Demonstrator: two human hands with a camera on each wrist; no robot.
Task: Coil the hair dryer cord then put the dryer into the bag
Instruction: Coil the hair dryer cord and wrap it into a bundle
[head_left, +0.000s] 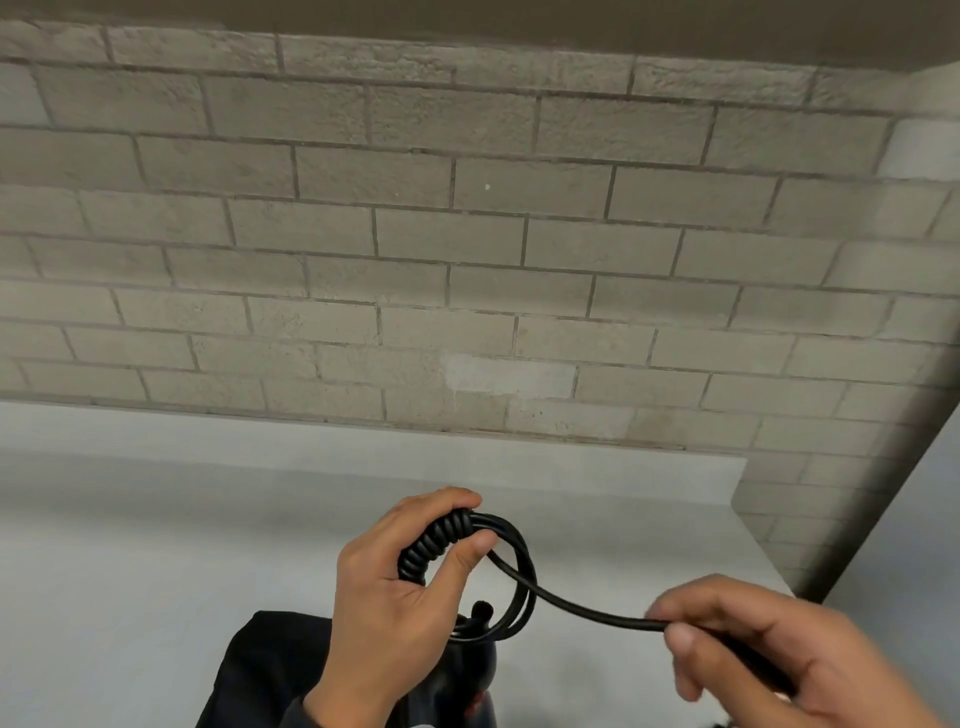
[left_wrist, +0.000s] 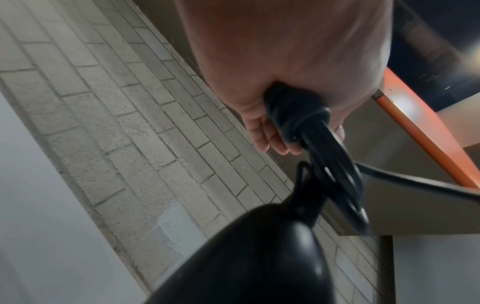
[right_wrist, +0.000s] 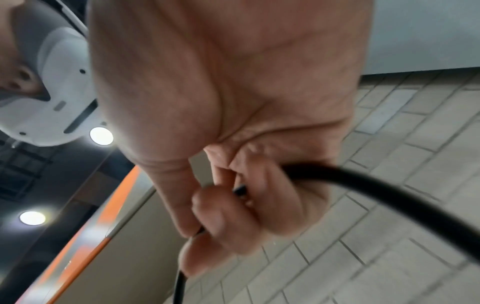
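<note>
My left hand (head_left: 415, 561) grips a bundle of coiled black cord (head_left: 436, 543), held up above the table. Loose loops of the cord (head_left: 519, 587) hang from that bundle. A free length of cord (head_left: 587, 608) runs right to my right hand (head_left: 727, 649), which pinches it between thumb and fingers. The black hair dryer (head_left: 467, 670) hangs below the left hand, partly hidden by it; its dark body (left_wrist: 246, 257) fills the lower left wrist view. A black bag (head_left: 260, 670) lies on the table under my left forearm. In the right wrist view the cord (right_wrist: 389, 195) passes through the curled fingers (right_wrist: 233, 216).
A pale grey table (head_left: 156, 519) stretches to a grey brick wall (head_left: 467, 260) at the back. The table's right edge (head_left: 763, 540) ends beside a brick return. An orange-edged panel (left_wrist: 428, 127) shows overhead in the wrist views.
</note>
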